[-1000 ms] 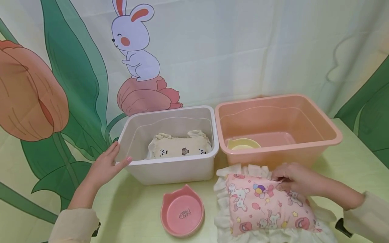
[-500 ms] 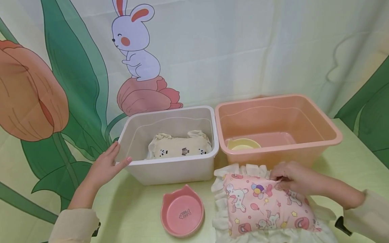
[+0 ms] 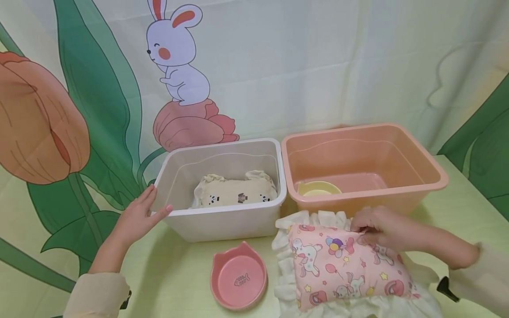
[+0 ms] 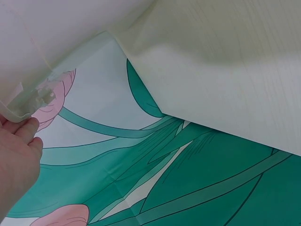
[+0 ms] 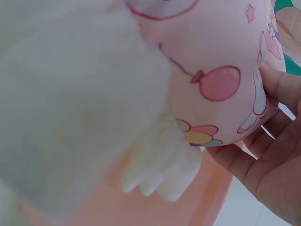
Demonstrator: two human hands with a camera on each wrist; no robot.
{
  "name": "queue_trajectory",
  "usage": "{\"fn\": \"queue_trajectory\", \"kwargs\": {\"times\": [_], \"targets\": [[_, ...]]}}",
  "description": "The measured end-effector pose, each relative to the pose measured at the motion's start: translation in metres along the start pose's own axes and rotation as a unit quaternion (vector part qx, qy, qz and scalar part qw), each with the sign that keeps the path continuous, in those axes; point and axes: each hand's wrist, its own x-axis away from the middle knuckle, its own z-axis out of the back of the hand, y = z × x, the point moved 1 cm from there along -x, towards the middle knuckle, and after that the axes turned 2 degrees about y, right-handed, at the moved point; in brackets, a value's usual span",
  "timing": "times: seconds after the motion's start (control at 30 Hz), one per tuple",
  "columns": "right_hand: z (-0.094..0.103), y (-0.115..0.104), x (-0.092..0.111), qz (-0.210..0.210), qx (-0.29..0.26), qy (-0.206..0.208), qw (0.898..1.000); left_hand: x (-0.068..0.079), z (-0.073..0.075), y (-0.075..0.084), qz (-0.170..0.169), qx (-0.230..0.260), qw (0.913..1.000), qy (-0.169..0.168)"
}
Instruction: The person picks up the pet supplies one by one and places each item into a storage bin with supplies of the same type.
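Note:
My right hand (image 3: pixel 379 229) pinches the far edge of a small pink pillow (image 3: pixel 338 265) with a cream ruffle and unicorn and balloon prints. In the right wrist view, thumb and fingers (image 5: pixel 235 160) take the pillow (image 5: pixel 188 108) from both sides, and its ruffle covers much of the view. The near part of the pillow runs to the bottom of the head view. My left hand (image 3: pixel 135 216) rests at the left corner of the white bin (image 3: pixel 222 225), fingers extended along its side and thumb over the front rim. Inside that bin lies a cream pillow (image 3: pixel 222 192) with animal prints.
A peach bin (image 3: pixel 358 203) stands right beside the white one, with a yellow bowl (image 3: pixel 320 187) inside. In front of the white bin, a pink cat-eared bowl (image 3: pixel 238 278) sits on the pale green table (image 3: pixel 171 282). A printed curtain (image 3: pixel 278 66) hangs behind.
The right hand has shifted the pink pillow slightly to the left and up, its far edge nearing the peach bin. The left hand and the bins have stayed in place.

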Motion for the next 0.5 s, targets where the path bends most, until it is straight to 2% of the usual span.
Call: {"fn": "queue_trajectory", "kwargs": {"times": [0.5], "targets": [[0.0071, -0.0082, -0.0077, 0.004, 0.009, -0.010, 1.000, 0.0000, 0.0001, -0.0003, -0.004, -0.003, 1.0000, 0.004]]}}
